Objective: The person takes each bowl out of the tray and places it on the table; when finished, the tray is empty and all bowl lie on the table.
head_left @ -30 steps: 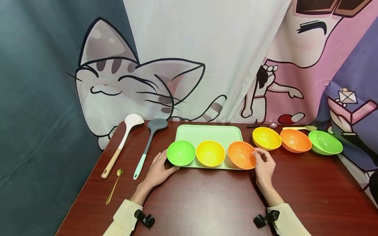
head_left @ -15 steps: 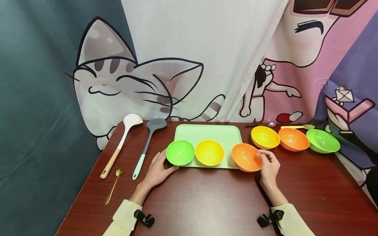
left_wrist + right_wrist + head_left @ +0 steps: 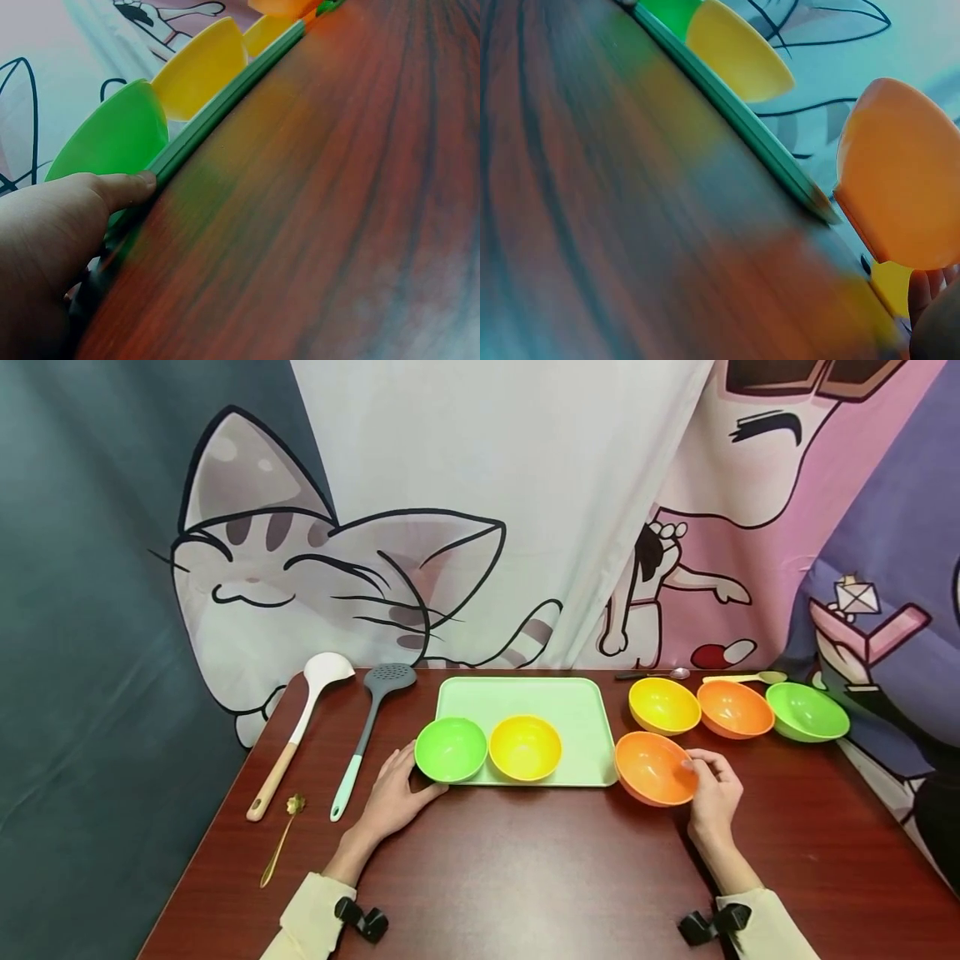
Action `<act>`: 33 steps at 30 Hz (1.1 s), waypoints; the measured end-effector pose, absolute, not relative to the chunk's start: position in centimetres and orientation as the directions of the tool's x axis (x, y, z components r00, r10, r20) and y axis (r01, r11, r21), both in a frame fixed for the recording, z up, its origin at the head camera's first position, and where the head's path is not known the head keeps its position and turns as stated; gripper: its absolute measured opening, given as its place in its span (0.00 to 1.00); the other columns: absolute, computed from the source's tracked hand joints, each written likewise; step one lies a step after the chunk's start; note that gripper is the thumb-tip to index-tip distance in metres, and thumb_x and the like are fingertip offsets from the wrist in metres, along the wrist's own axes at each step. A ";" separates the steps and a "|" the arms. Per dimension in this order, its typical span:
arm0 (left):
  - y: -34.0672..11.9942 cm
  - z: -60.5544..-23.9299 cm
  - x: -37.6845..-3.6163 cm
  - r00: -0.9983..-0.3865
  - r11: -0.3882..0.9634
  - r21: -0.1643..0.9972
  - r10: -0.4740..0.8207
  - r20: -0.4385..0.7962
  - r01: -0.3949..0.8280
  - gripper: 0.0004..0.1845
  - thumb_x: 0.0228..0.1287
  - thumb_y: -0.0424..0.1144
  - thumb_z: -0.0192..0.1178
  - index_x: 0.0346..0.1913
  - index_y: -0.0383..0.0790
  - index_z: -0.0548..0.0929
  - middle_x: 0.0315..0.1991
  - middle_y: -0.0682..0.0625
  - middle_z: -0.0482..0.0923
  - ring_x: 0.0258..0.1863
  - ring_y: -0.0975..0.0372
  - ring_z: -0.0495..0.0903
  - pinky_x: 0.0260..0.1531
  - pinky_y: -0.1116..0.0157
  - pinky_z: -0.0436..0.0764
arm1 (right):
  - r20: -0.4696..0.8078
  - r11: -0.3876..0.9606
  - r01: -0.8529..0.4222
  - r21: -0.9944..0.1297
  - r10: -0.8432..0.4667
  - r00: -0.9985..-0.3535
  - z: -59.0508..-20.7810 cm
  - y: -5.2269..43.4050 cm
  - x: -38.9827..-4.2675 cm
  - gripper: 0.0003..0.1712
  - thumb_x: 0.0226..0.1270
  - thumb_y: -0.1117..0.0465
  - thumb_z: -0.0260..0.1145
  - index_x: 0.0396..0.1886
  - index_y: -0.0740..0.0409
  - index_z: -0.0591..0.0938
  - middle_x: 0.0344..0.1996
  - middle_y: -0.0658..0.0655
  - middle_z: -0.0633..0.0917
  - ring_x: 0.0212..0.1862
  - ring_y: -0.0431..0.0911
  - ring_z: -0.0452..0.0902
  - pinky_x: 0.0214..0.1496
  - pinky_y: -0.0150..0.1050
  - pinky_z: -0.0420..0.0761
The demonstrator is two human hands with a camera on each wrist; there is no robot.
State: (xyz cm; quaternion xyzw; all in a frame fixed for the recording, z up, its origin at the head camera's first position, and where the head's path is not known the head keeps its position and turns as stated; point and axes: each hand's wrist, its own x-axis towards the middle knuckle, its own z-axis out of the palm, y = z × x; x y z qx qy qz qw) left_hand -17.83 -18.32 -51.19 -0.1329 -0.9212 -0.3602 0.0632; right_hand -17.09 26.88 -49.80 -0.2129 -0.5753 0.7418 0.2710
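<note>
My right hand (image 3: 716, 793) pinches the rim of an orange bowl (image 3: 655, 768) between thumb and fingers. That bowl is just beyond the front right corner of a pale green tray (image 3: 585, 735), and in the right wrist view its base (image 3: 862, 229) shows raised off the table. My left hand (image 3: 397, 797) grips the tray's front left corner, the thumb (image 3: 131, 187) along the front edge; its other fingers are partly hidden by the green bowl (image 3: 451, 750). Beside that bowl on the tray sits a yellow bowl (image 3: 525, 748).
At the back right stand another yellow bowl (image 3: 664, 706), an orange bowl (image 3: 735, 709) and a green bowl (image 3: 807, 712), with two spoons behind them. A white ladle (image 3: 303, 727), a grey slotted turner (image 3: 372, 735) and a small gold spoon (image 3: 281, 843) lie at left.
My right hand has carried the orange bowl rightward and a little toward me, from over the tray's right end to beside it. My left hand stays at the tray's corner.
</note>
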 end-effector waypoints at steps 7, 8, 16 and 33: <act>-18.7 -51.5 -17.3 -0.953 0.705 0.642 0.206 0.221 0.301 0.43 0.55 0.51 0.73 0.73 0.42 0.69 0.72 0.43 0.68 0.75 0.49 0.62 0.76 0.43 0.55 | -0.014 -0.228 -0.223 -0.948 0.729 -0.684 -50.1 29.7 -16.1 0.11 0.59 0.77 0.61 0.28 0.62 0.87 0.21 0.46 0.84 0.28 0.37 0.76 0.29 0.23 0.77; -18.7 -51.6 -17.4 -0.952 0.706 0.640 0.209 0.222 0.304 0.43 0.55 0.51 0.73 0.73 0.42 0.69 0.72 0.43 0.68 0.75 0.49 0.62 0.76 0.43 0.55 | -0.015 -0.231 -0.238 -0.943 0.745 -0.667 -50.1 30.2 -16.1 0.11 0.59 0.77 0.61 0.28 0.62 0.87 0.21 0.46 0.84 0.28 0.37 0.76 0.29 0.22 0.77; -18.5 -51.8 -17.2 -0.953 0.700 0.647 0.207 0.222 0.303 0.43 0.56 0.53 0.72 0.74 0.44 0.68 0.73 0.44 0.67 0.76 0.50 0.62 0.77 0.44 0.54 | -0.054 -0.275 -0.318 -0.907 0.826 -0.561 -49.8 34.9 -15.3 0.10 0.58 0.77 0.61 0.25 0.63 0.85 0.21 0.48 0.83 0.29 0.39 0.75 0.26 0.23 0.77; -18.3 -51.6 -17.8 -0.952 0.699 0.647 0.204 0.228 0.305 0.43 0.56 0.52 0.73 0.74 0.46 0.69 0.73 0.46 0.67 0.76 0.52 0.62 0.77 0.44 0.54 | -0.158 -0.262 -0.398 -0.879 0.948 -0.275 -49.3 43.0 -13.7 0.13 0.56 0.79 0.54 0.24 0.57 0.75 0.26 0.52 0.73 0.27 0.39 0.66 0.26 0.23 0.69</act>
